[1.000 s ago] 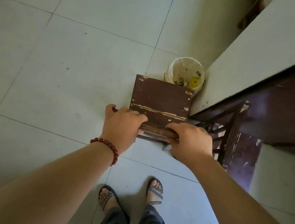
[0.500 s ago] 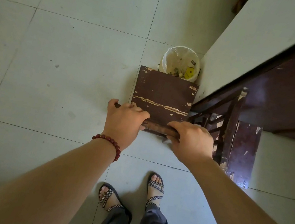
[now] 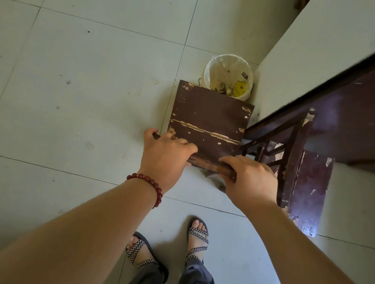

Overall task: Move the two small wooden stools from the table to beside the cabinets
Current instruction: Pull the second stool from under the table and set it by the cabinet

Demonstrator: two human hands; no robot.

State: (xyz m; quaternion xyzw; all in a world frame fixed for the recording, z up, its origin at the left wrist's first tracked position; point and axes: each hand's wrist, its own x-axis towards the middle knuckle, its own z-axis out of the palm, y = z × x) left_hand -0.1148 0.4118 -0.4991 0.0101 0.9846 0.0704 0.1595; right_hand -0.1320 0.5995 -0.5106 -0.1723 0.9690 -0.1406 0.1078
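Wooden stool (image 3: 208, 123): left hand (image 3: 165, 160) and right hand (image 3: 250, 181), arms outstretched, each grip clamped on its near edge.

Soft daylight, wide-angle edge warp, right-side blur.

Stool (image 3: 209, 118): dark brown wood, matt, paint chipped w/ bare pale patches, cracked across seat. Floor (image 3: 81, 68): pale tiles, smooth, slight sheen. Bin (image 3: 228, 74): lined w/ thin clear plastic. Bracelet (image 3: 148, 185): glossy red beads. Sandals (image 3: 198, 240): woven checked straps.
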